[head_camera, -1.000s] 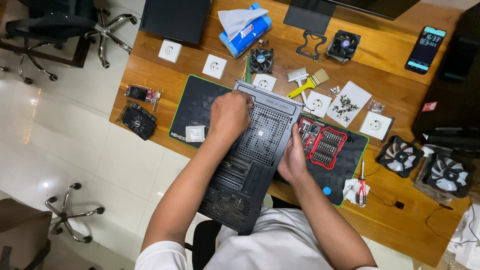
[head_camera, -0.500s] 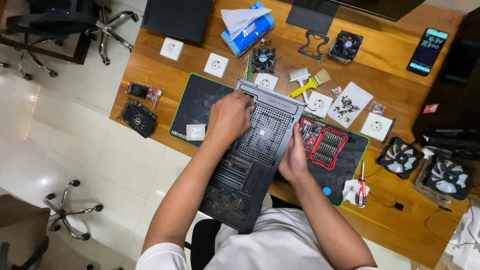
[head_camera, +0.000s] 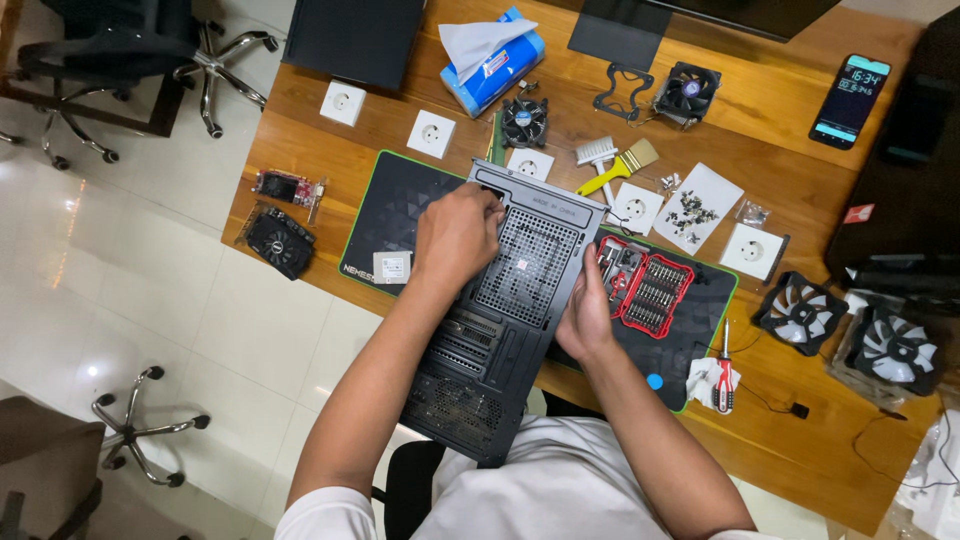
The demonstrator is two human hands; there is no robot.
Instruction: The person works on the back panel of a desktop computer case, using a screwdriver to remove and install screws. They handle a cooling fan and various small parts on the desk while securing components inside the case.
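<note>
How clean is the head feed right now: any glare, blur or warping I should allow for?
Head view: sharp on the left hand, right hand and black computer case; no motion blur. Bright glare on the glossy floor at lower left. Wide-angle bend tilts the wooden desk; the dark top-right corner hides detail.

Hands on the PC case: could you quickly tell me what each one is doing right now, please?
Left hand: curled on the top rear edge of the case, fingers bent; grip unclear.
Right hand: flat against the case's right side, holding nothing else.
</note>
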